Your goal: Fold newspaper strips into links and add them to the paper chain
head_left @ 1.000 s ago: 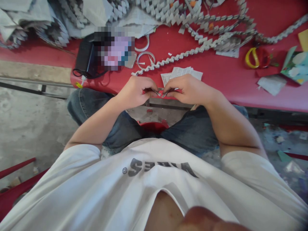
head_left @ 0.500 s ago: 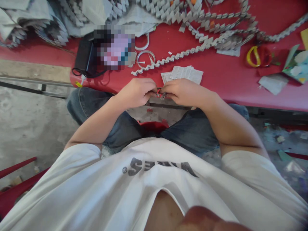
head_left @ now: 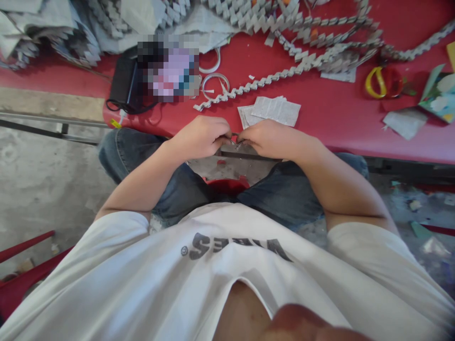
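My left hand (head_left: 202, 136) and my right hand (head_left: 273, 138) meet just in front of the red table's edge, fingertips nearly touching. Each is closed in a pinch. Between the fingertips is a small folded strip of printed paper (head_left: 237, 146), mostly covered by the fingers; whether it is one piece or two I cannot tell. Just beyond my right hand, a few flat newsprint slips (head_left: 276, 109) lie in a loose stack. Past both hands, a zigzag chain of folded paper (head_left: 256, 85) runs across the table, its end pointing toward my left hand.
Two thin white rings (head_left: 215, 85) lie beyond my left hand. A black box with a cord (head_left: 123, 85) stands left of them, beside a blurred-out patch. Woven paper chains (head_left: 249, 16) heap along the back. A yellow-and-red looped object (head_left: 376, 83) sits on the red table (head_left: 337, 118).
My right hand has tilted and dipped slightly, and the folded paper at its fingertips has turned a little. My left hand stays almost still.
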The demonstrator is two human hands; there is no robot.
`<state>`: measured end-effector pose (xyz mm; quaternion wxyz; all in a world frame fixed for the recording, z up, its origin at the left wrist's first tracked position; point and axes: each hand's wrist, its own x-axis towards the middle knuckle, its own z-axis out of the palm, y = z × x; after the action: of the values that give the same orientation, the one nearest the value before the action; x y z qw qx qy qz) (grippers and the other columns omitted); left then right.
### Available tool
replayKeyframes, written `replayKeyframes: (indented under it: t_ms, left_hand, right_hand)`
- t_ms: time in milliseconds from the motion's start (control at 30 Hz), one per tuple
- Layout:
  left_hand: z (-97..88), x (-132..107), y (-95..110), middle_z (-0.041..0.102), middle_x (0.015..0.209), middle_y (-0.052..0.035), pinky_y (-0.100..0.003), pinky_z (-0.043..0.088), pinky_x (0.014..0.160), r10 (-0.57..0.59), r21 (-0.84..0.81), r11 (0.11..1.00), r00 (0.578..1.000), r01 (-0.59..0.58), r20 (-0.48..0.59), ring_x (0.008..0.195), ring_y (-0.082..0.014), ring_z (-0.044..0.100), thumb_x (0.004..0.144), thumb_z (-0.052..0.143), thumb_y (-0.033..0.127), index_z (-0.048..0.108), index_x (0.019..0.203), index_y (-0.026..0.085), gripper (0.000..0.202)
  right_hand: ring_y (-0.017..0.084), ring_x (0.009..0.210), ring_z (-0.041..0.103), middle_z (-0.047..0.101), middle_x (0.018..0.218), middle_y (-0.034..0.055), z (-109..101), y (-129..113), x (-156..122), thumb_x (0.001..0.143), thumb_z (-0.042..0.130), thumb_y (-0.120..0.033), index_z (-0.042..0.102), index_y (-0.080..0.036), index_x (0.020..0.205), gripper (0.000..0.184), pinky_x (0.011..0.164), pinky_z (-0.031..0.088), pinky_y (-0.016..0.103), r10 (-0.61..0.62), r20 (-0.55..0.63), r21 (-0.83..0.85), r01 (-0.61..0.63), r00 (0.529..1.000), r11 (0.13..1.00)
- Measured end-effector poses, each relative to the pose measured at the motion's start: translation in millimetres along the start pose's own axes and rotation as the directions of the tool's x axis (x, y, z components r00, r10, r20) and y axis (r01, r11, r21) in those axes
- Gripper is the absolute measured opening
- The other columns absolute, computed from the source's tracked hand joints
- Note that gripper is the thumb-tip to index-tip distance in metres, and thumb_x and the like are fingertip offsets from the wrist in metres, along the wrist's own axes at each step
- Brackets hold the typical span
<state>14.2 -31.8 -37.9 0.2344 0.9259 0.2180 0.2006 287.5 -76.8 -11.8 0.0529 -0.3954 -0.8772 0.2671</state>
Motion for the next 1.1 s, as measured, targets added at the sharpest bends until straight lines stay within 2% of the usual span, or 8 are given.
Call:
replayKeyframes:
  t_ms: [100, 233, 333, 500, 567, 833, 1000, 1100]
  left_hand:
    - [-1.9, 0, -2, 0.083, 0.097, -0.0068, -0.037, 0.058, 0.082, -0.003, 0.005, 1.000, 1.000, 0.003, -0.011, 0.091, -0.0231, 0.079, 0.098, 0.067, 0.023, 0.082, 0.101, 0.020, 0.016]
    - [-7.0, 1, -2, 0.085, 0.098, -0.0058, -0.037, 0.059, 0.084, -0.027, -0.032, 0.999, 0.999, 0.026, -0.025, 0.092, -0.0225, 0.080, 0.099, 0.069, 0.027, 0.084, 0.100, 0.022, 0.016]
    - [-10.7, 1, -1, 0.085, 0.093, -0.0049, -0.036, 0.060, 0.083, -0.056, -0.085, 0.995, 0.997, 0.052, -0.050, 0.088, -0.0212, 0.080, 0.099, 0.070, 0.029, 0.085, 0.097, 0.023, 0.016]
    - [-14.6, 1, 6, 0.082, 0.079, -0.0029, -0.034, 0.060, 0.076, -0.158, -0.189, 0.973, 0.980, 0.134, -0.118, 0.072, -0.0170, 0.074, 0.097, 0.078, 0.035, 0.084, 0.090, 0.022, 0.016]
    - [-15.4, 1, 10, 0.081, 0.076, -0.0027, -0.033, 0.060, 0.072, -0.208, -0.263, 0.950, 0.969, 0.169, -0.132, 0.068, -0.0160, 0.073, 0.097, 0.081, 0.037, 0.084, 0.089, 0.021, 0.018]
    - [-15.3, 0, 20, 0.080, 0.075, -0.0042, -0.030, 0.065, 0.064, -0.321, -0.487, 0.847, 0.935, 0.212, -0.151, 0.068, -0.0170, 0.079, 0.099, 0.084, 0.047, 0.080, 0.089, 0.018, 0.031]
    - [-10.9, 0, 18, 0.080, 0.080, -0.0060, -0.031, 0.067, 0.064, -0.391, -0.558, 0.796, 0.903, 0.235, -0.177, 0.071, -0.0183, 0.081, 0.096, 0.088, 0.049, 0.078, 0.088, 0.017, 0.035]
    - [-10.7, 0, 19, 0.079, 0.080, -0.0048, -0.032, 0.070, 0.067, -0.397, -0.589, 0.774, 0.902, 0.231, -0.168, 0.072, -0.0183, 0.081, 0.094, 0.090, 0.054, 0.077, 0.090, 0.017, 0.040]
  right_hand:
    - [0.028, 0.088, 0.078, 0.089, 0.104, 0.0120, -2, 1, 0, 0.103, 0.061, -0.014, 0.087, -0.019, 0.121, 0.032, 0.077, 0.047, 0.037, 0.003, -0.020, -0.068, -0.004, 1.000, 0.998]
    - [0.026, 0.093, 0.080, 0.090, 0.105, 0.0081, -7, 4, -2, 0.104, 0.063, -0.018, 0.088, -0.020, 0.119, 0.029, 0.086, 0.052, 0.036, -0.045, -0.106, 0.084, 0.054, 0.993, 0.995]
    - [0.024, 0.089, 0.078, 0.088, 0.099, 0.0063, -8, 7, -1, 0.105, 0.064, -0.024, 0.087, -0.021, 0.114, 0.025, 0.084, 0.053, 0.036, -0.072, -0.192, 0.159, 0.103, 0.979, 0.982]
    - [0.028, 0.100, 0.077, 0.085, 0.108, 0.0096, -3, 11, 4, 0.110, 0.063, -0.035, 0.083, -0.023, 0.109, 0.024, 0.092, 0.057, 0.042, -0.136, -0.348, 0.181, 0.209, 0.927, 0.961]
    - [0.030, 0.104, 0.076, 0.083, 0.112, 0.0108, 0, 10, 6, 0.112, 0.062, -0.041, 0.082, -0.025, 0.107, 0.026, 0.095, 0.058, 0.044, -0.116, -0.409, 0.190, 0.209, 0.905, 0.959]
    - [0.025, 0.084, 0.077, 0.080, 0.091, 0.0068, 14, 2, 4, 0.115, 0.059, -0.054, 0.082, -0.026, 0.112, 0.037, 0.086, 0.060, 0.041, 0.075, -0.486, 0.325, 0.101, 0.871, 0.940]
    - [0.020, 0.071, 0.076, 0.081, 0.091, 0.0046, 18, 0, 3, 0.115, 0.064, -0.049, 0.084, -0.025, 0.112, 0.032, 0.076, 0.060, 0.036, 0.062, -0.517, 0.361, 0.152, 0.853, 0.920]
    - [0.018, 0.068, 0.076, 0.079, 0.083, 0.0021, 19, 3, 6, 0.114, 0.067, -0.046, 0.085, -0.024, 0.109, 0.029, 0.074, 0.060, 0.034, 0.017, -0.573, 0.338, 0.217, 0.819, 0.916]
